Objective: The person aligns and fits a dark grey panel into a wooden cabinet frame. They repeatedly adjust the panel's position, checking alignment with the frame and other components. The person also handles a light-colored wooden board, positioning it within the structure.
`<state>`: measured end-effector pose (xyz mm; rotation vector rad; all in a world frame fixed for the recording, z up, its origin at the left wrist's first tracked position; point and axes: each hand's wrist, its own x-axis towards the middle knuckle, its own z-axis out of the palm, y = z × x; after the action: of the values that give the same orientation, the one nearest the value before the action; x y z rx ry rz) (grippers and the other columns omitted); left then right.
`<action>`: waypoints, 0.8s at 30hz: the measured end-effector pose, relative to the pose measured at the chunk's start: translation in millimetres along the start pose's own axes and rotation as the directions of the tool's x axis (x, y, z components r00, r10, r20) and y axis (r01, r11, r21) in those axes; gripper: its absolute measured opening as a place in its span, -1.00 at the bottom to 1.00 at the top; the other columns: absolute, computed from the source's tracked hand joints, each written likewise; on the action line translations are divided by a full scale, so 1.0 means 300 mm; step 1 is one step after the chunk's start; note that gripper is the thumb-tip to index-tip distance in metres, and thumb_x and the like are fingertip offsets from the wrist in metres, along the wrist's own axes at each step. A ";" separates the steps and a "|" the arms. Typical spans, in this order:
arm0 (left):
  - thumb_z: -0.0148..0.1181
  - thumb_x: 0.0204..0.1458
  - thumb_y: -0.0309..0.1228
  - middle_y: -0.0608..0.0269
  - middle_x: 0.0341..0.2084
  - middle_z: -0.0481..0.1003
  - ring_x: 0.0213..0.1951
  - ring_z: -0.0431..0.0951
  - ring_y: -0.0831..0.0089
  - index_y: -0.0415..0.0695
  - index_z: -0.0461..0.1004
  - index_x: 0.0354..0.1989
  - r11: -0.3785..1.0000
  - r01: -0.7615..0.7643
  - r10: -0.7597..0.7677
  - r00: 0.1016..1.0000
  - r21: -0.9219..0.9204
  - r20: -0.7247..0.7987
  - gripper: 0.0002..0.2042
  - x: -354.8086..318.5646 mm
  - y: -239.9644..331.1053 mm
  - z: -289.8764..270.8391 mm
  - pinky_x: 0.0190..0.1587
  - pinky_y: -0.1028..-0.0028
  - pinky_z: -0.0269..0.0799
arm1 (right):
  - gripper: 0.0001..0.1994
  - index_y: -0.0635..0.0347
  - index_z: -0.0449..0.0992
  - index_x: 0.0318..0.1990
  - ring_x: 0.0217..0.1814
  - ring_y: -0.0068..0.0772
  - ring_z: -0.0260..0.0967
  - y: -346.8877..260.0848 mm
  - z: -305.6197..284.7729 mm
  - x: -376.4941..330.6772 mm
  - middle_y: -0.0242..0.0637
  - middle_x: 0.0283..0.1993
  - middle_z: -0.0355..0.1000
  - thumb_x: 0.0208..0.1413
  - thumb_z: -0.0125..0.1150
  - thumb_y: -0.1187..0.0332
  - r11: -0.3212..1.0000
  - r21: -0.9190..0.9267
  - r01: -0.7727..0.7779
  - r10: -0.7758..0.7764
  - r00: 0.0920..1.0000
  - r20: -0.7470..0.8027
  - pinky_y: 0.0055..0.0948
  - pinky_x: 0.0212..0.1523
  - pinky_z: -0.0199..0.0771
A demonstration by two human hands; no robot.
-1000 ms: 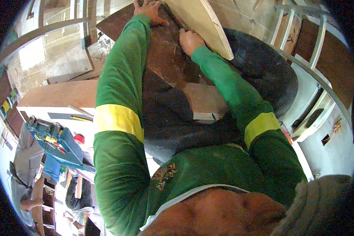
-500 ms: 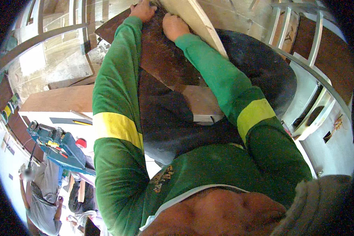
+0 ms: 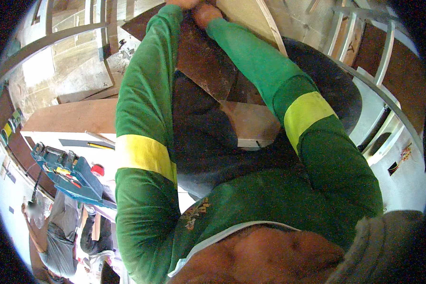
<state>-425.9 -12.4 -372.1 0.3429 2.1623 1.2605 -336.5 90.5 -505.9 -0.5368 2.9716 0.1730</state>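
Note:
Both my arms, in green sleeves with yellow bands, stretch away to the top of the view. My left hand [image 3: 183, 3] is almost cut off by the top edge, at the upper end of a dark brown rough board [image 3: 203, 61]; its fingers are hidden. My right hand [image 3: 206, 12] is just beside it, closed against the left edge of a pale wooden panel [image 3: 251, 19] that leans over the brown board. The two hands are nearly touching.
A blue tool case [image 3: 66, 175] lies on a white table [image 3: 75, 137] at the left, with a brown sheet [image 3: 75, 116] behind it. Another person in grey [image 3: 57, 232] stands at the lower left. White railings [image 3: 378, 61] and a black round surface [image 3: 331, 80] are at the right.
Both hands have moved further up toward the top edge and closer together. The person in grey has come into view at the lower left.

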 end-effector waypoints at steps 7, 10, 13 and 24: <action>-0.01 0.10 0.45 -0.25 0.37 0.29 0.36 0.34 -0.12 -0.27 -0.01 0.54 0.975 0.217 -0.218 0.976 0.050 0.020 0.09 0.002 0.139 0.049 0.39 0.12 0.25 | -0.74 0.27 0.65 -0.25 -0.14 0.24 0.62 0.108 -0.254 -0.262 0.16 -0.24 0.61 0.22 0.04 0.33 0.869 0.438 -0.230 0.124 0.958 0.257 0.10 -0.10 0.66; -0.04 0.11 0.46 -0.24 0.37 0.29 0.35 0.34 -0.11 -0.25 -0.07 0.56 0.986 0.169 -0.168 0.979 -0.002 0.113 0.10 0.021 0.163 0.043 0.38 0.08 0.26 | -0.76 0.25 0.63 -0.23 -0.21 0.23 0.63 0.116 -0.313 -0.421 0.15 -0.24 0.61 0.23 0.05 0.33 0.867 0.413 -0.277 0.110 0.917 0.383 0.13 -0.17 0.67; -0.08 0.08 0.51 -0.27 0.39 0.25 0.35 0.34 -0.11 -0.26 -0.06 0.55 0.983 0.160 -0.165 0.985 0.094 0.052 0.13 0.028 0.145 0.059 0.38 0.06 0.25 | -0.79 0.27 0.61 -0.25 -0.24 0.20 0.64 0.087 -0.342 -0.592 0.15 -0.24 0.61 0.23 0.06 0.35 0.913 0.303 -0.274 0.108 0.877 0.468 0.11 -0.21 0.68; -0.14 0.07 0.54 -0.29 0.43 0.18 0.43 0.21 -0.13 -0.32 -0.01 0.52 0.999 0.047 -0.045 0.992 -0.018 0.115 0.15 0.056 0.091 0.037 0.44 0.06 0.15 | -0.79 0.38 0.54 -0.13 -0.13 0.20 0.64 0.088 -0.400 -0.841 0.23 -0.21 0.59 0.20 0.07 0.43 0.887 0.300 -0.350 0.124 0.808 0.576 0.07 -0.14 0.68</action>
<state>-434.3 18.0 -359.0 0.3465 2.0483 1.2071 -122.3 185.1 -351.1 -0.0306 2.3952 -0.2215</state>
